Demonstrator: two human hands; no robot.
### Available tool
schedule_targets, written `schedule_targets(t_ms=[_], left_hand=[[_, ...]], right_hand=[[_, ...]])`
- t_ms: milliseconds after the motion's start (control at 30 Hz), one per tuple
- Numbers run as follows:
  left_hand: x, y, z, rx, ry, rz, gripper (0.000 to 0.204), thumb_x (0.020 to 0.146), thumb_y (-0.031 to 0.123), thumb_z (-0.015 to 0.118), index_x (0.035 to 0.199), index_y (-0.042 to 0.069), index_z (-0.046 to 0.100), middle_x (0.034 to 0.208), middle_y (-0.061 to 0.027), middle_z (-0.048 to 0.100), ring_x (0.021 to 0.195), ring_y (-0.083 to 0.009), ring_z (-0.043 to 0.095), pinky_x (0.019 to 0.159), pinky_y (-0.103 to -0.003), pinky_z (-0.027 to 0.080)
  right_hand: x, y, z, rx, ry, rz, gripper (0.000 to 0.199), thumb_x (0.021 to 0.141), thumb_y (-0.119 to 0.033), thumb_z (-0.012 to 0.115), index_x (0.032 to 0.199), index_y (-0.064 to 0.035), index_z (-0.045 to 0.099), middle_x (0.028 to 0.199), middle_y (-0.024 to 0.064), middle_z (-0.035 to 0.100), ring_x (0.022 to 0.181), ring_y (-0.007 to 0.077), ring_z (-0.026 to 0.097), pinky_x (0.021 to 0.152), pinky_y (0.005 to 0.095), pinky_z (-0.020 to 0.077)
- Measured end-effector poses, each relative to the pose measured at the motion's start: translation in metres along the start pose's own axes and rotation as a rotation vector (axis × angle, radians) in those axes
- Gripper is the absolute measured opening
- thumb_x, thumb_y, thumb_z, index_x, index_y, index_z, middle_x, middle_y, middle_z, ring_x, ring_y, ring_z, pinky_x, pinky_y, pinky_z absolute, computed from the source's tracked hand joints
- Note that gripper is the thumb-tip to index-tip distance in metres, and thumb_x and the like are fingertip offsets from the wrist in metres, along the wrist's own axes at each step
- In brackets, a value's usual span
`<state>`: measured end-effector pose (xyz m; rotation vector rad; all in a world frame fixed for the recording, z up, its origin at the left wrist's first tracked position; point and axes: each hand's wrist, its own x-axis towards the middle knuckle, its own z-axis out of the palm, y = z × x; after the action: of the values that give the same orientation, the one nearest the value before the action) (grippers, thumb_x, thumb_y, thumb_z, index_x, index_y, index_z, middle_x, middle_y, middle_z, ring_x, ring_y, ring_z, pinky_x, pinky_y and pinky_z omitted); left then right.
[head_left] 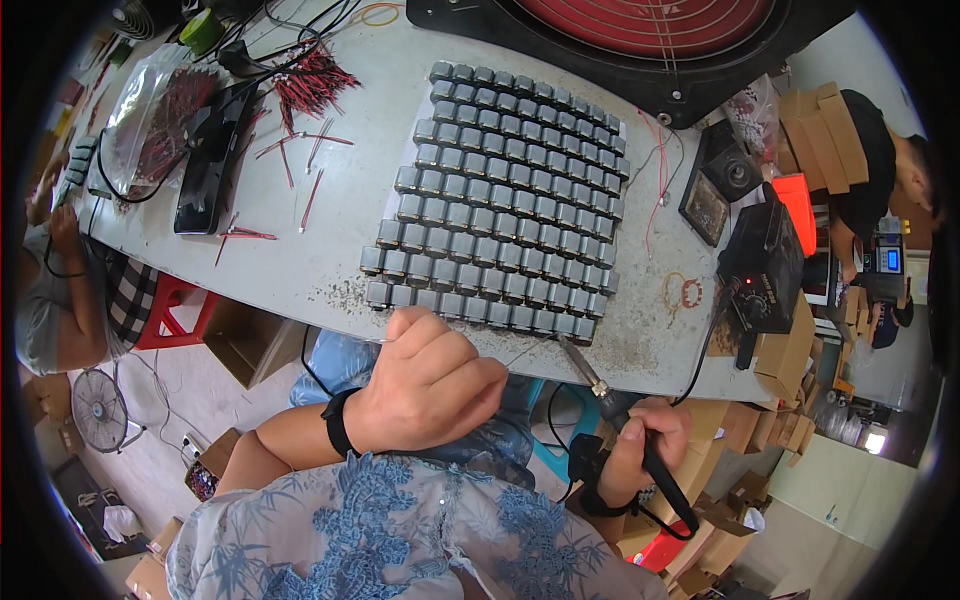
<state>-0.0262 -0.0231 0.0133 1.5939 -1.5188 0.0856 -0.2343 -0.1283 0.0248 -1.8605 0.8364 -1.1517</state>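
Rows of small grey metal-cased blocks, packed close together, cover much of the white table in front of me. At their near edge, my left hand is closed in a fist, and a thin wire like solder sticks out from its right side toward the nearest row. My right hand grips a soldering iron by its black handle. The iron's tip is beside the near right corner block, close to the wire's end; whether they touch, I cannot tell.
A black soldering station with a red light stands at the right, near an iron stand. A large fan fills the far edge. Red-black wires and a black phone-like device lie left. Other people sit at both sides.
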Motion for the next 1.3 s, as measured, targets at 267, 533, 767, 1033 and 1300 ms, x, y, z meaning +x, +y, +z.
schedule_targets(t_ms=[267,533,767,1033,1300], left_hand=[[0.001,0.0,0.001,-0.006,0.007,-0.004,0.023,0.059,0.005,0.073,0.079,0.01,0.063,0.07,-0.0013,0.043,0.066,-0.0198,0.044,0.066,-0.032,0.034],[0.0,-0.001,0.001,-0.011,0.007,-0.007,0.023,0.058,0.004,0.073,0.079,0.01,0.063,0.07,-0.0012,0.043,0.067,-0.0201,0.045,0.067,-0.032,0.034],[0.001,0.0,-0.001,-0.009,0.006,-0.006,0.024,0.058,0.005,0.073,0.079,0.01,0.064,0.07,-0.0009,0.043,0.067,-0.02,0.045,0.067,-0.032,0.034],[0.003,-0.004,-0.003,-0.002,0.062,0.0,0.026,0.055,0.002,0.073,0.078,0.01,0.066,0.068,-0.0005,0.047,0.061,-0.0197,0.042,0.061,-0.033,0.03],[0.005,0.002,-0.002,0.001,0.011,-0.025,0.025,0.056,0.003,0.073,0.078,0.012,0.064,0.07,-0.0001,0.045,0.067,-0.0197,0.047,0.066,-0.032,0.034]], right_hand=[[0.001,-0.003,0.002,-0.018,0.034,-0.014,0.02,0.077,-0.013,0.064,0.081,-0.0009,0.049,0.068,0.005,0.049,0.056,0.0124,0.044,0.051,0.0246,0.0339],[0.001,-0.003,0.002,-0.011,0.028,0.008,0.022,0.078,-0.014,0.065,0.083,-0.0014,0.048,0.068,0.0059,0.049,0.056,0.0116,0.043,0.051,0.0241,0.0329],[-0.001,-0.001,0.0,-0.04,0.016,-0.013,0.025,0.08,-0.019,0.067,0.083,-0.0016,0.049,0.067,0.0052,0.048,0.056,0.0112,0.042,0.052,0.0236,0.0319],[-0.003,0.001,-0.002,-0.022,0.057,-0.033,0.03,0.081,-0.024,0.067,0.085,-0.0017,0.048,0.069,0.0053,0.048,0.059,0.0116,0.043,0.053,0.0238,0.0317],[-0.002,0.0,-0.004,-0.018,0.047,-0.004,0.024,0.08,-0.019,0.066,0.083,-0.0016,0.049,0.065,0.0034,0.046,0.054,0.0096,0.039,0.05,0.0229,0.0289]])
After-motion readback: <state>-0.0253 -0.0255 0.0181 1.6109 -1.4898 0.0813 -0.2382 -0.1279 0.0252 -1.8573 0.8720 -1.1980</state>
